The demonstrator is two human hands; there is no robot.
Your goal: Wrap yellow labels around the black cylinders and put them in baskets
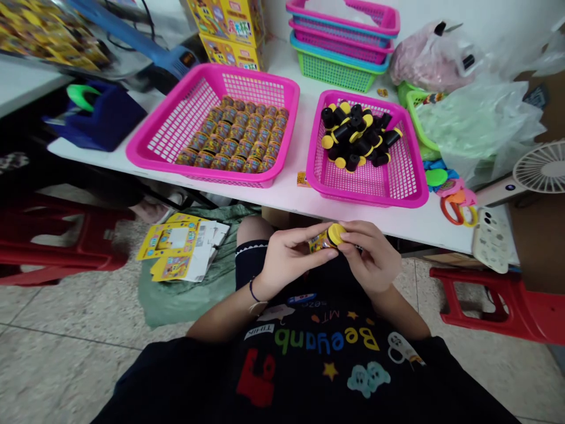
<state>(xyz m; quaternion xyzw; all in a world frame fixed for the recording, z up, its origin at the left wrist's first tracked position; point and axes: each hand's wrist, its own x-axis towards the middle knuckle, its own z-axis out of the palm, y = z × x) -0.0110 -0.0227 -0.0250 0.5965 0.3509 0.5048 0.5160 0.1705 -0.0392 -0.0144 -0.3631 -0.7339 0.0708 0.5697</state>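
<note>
Between my two hands, just in front of the table edge, is a small cylindrical canister [336, 234] with a yellow lid and a printed yellow wrap. My left hand [293, 250] grips its wrapped body between thumb and fingers. The thumb and fingertips of my right hand [371, 250] pinch it at the lid end. Ahead to the right, a pink basket [368, 191] holds a loose heap of black canisters [359, 138] with yellow lids. To the left, a larger pink basket [163, 159] contains rows of wrapped canisters [236, 138] standing close together.
Stacked baskets [339, 73] and yellow printed boxes [232, 35] stand at the back. A blue tape dispenser [99, 118] sits at left. On the right are plastic bags [477, 121], scissors [457, 212], a phone [492, 238] and a small fan [541, 168]. Red stools [489, 303] flank me.
</note>
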